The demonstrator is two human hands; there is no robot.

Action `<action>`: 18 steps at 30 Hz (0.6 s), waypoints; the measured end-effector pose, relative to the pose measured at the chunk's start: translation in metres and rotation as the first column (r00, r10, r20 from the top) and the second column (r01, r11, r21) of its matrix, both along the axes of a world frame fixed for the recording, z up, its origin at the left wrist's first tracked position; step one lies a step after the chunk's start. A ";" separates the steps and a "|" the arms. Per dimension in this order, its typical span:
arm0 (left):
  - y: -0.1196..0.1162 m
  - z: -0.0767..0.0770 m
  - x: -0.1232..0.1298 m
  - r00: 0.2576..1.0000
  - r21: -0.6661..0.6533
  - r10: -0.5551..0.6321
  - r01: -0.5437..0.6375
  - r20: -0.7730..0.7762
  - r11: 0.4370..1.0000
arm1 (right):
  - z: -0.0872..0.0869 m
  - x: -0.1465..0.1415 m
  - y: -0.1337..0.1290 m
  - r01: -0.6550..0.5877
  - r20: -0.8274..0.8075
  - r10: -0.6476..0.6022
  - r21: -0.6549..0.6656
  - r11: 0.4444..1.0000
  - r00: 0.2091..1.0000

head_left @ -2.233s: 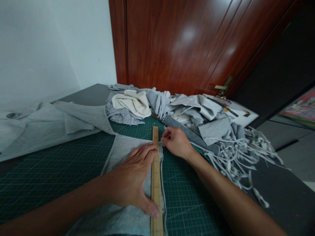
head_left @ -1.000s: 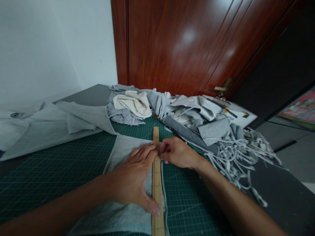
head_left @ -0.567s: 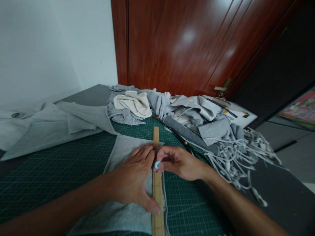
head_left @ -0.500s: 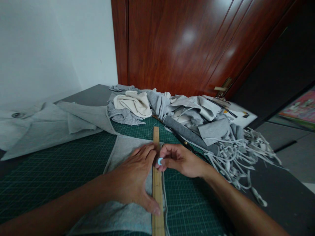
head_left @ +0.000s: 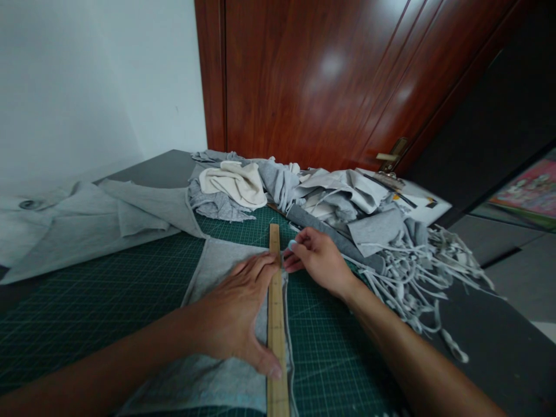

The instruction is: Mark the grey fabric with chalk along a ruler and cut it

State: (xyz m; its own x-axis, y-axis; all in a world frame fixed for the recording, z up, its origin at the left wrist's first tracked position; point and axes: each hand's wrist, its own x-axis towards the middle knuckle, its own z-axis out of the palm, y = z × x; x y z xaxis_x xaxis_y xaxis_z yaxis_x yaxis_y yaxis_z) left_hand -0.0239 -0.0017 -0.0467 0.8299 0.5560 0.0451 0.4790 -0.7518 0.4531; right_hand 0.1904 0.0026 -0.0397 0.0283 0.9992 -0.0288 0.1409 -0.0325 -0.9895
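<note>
My left hand (head_left: 243, 313) lies spread on a grey cloth (head_left: 217, 385), its fingertips and thumb pressing on a wooden ruler (head_left: 277, 324). The ruler runs lengthwise along the cloth's right side, with a narrow strip of cloth showing beyond it. Beside the ruler's far part, my right hand (head_left: 317, 256) pinches a small light-blue piece (head_left: 292, 245) between thumb and fingers. Its fingertips are close to the ruler's right edge. Cloth and ruler rest on a green cutting mat (head_left: 330, 347).
Grey fabric (head_left: 143, 205) stretches across the left. A cream cloth (head_left: 237, 184) and heaped grey pieces (head_left: 360, 191) lie at the back. Thin fabric strips (head_left: 408, 289) tangle at the right, near a white board (head_left: 428, 200). A brown door (head_left: 304, 75) stands behind.
My right hand has moved away from me along the ruler, carrying the light-blue piece. My left hand and the ruler have stayed in place on the cloth.
</note>
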 end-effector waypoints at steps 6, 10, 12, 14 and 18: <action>-0.001 -0.001 0.001 1.000 0.007 0.019 -0.019 0.025 1.000 | -0.013 -0.014 -0.003 -0.066 -0.035 0.067 0.020 0.998 0.997; 0.000 -0.003 0.000 0.999 -0.003 -0.004 0.004 0.041 1.000 | -0.024 -0.002 0.001 -0.061 0.032 0.062 -0.026 0.998 0.998; 0.000 -0.003 0.000 1.000 -0.002 -0.009 0.009 0.028 1.000 | -0.024 0.003 0.001 -0.066 0.072 0.069 -0.038 0.997 0.995; 0.000 -0.002 0.000 1.000 -0.001 -0.002 0.002 0.007 1.000 | -0.023 0.006 -0.001 -0.072 0.120 0.076 -0.036 0.997 0.990; -0.001 0.001 0.000 0.999 -0.011 0.009 -0.009 -0.041 1.000 | -0.019 0.005 -0.004 -0.087 0.249 0.086 -0.005 0.996 0.965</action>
